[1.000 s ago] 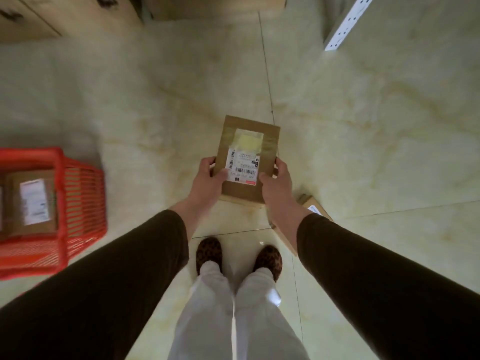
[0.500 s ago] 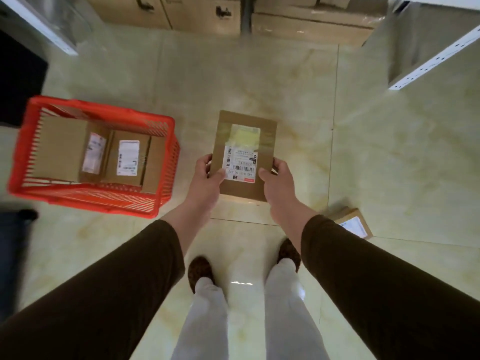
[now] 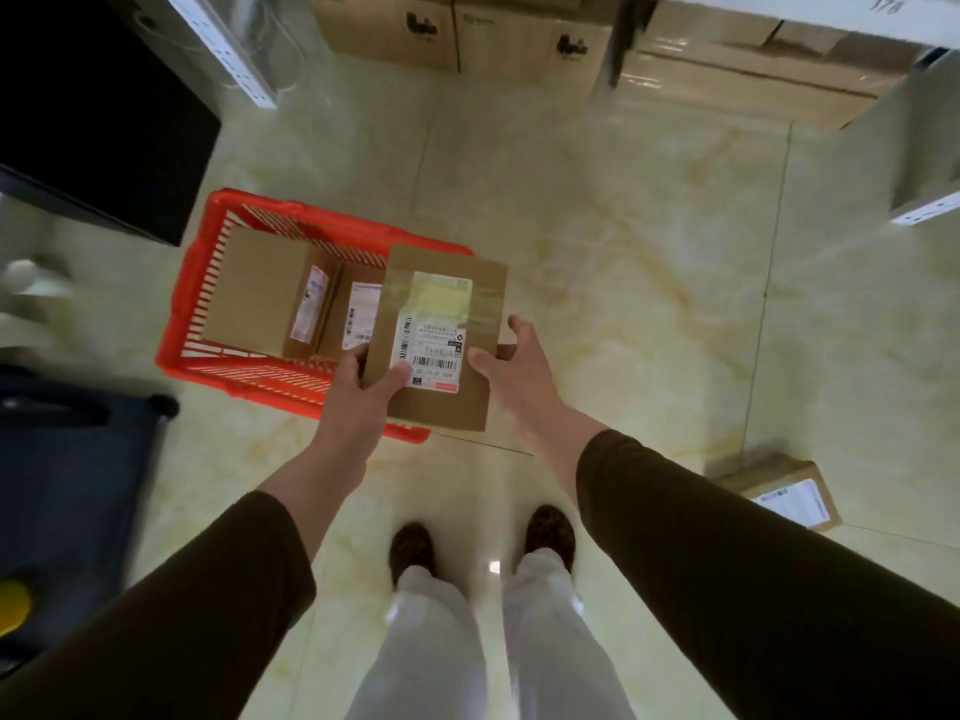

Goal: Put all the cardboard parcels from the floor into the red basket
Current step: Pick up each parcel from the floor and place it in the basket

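A flat cardboard parcel (image 3: 441, 376) with a white barcode label hangs over the right end of the red basket (image 3: 179, 314). My left hand (image 3: 363, 397) grips its near left corner, thumb on the label. My right hand (image 3: 511, 363) is just off the parcel's right edge, fingers spread and holding nothing. Inside the basket lie two labelled cardboard parcels, a larger one (image 3: 260, 288) and a smaller one (image 3: 350, 309) partly hidden by the held parcel. One more parcel (image 3: 779, 491) lies on the floor to my right.
A black cabinet (image 3: 98, 111) stands behind the basket on the left. Large cardboard boxes (image 3: 457, 28) line the far wall under white shelving (image 3: 924, 210). A dark blue bin (image 3: 67, 491) sits at near left. My feet (image 3: 483, 543) stand just below the basket.
The view swung so the basket now sits ahead of me. The parcel has moved left over the basket's right end, and my right hand has let go of it.
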